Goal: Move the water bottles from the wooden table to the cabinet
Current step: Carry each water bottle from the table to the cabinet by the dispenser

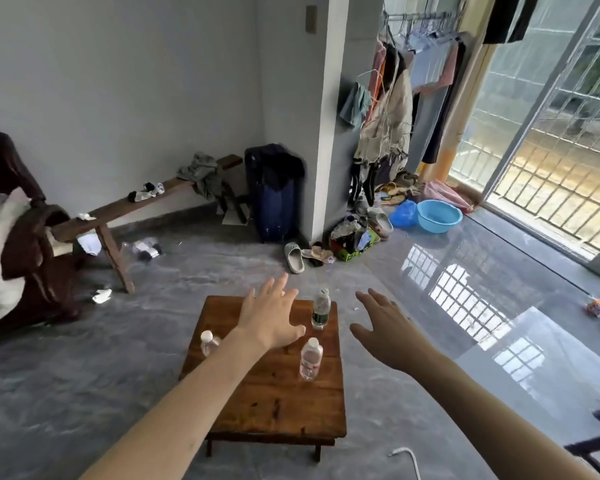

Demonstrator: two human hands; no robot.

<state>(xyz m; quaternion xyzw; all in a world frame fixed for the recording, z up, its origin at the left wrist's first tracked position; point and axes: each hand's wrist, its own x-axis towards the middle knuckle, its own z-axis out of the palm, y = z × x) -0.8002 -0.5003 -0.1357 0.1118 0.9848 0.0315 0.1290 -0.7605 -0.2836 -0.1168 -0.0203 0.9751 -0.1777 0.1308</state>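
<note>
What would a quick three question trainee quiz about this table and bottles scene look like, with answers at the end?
1. How many water bottles stand on the wooden table?
2. True or false: the left hand already grips a bottle.
3. Which bottle has a green label: A, the far one; B, the near one; C, the one by the left forearm?

Key
1. Three: the green-label bottle, the red-label bottle and the left-edge bottle.
2. False; the left hand and the right hand are both open and empty.
3. A.
</note>
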